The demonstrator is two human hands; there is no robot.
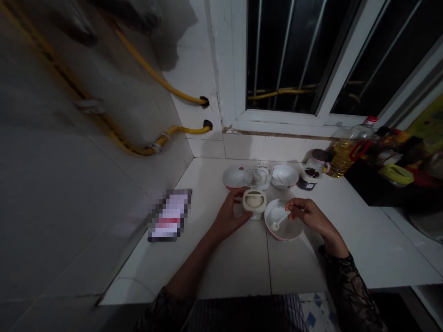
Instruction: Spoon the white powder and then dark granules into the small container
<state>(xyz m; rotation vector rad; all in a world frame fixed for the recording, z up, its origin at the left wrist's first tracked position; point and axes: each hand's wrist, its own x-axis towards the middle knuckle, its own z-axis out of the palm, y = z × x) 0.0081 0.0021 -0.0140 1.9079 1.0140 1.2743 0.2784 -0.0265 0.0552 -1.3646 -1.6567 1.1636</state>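
My left hand (232, 213) is wrapped around a small jar (254, 203) with a cream rim and pale contents, standing on the tiled counter. Between the fingertips of my right hand (306, 214) is a small white measuring spoon (279, 222). Its scoop hangs over a white bowl (289, 234) with a pinkish outer side, just right of the jar. What lies in the scoop is too small to make out. Behind the jar stands another clear container (263, 177), its lid raised.
Two more bowls, a left one (232, 177) and a right one (284, 175), stand near the back wall. A dark-lidded jar (309, 177) and an oil bottle (342, 154) are at the back right. A blurred-out phone (170, 216) lies left. Yellow pipes (138, 148) run along the wall.
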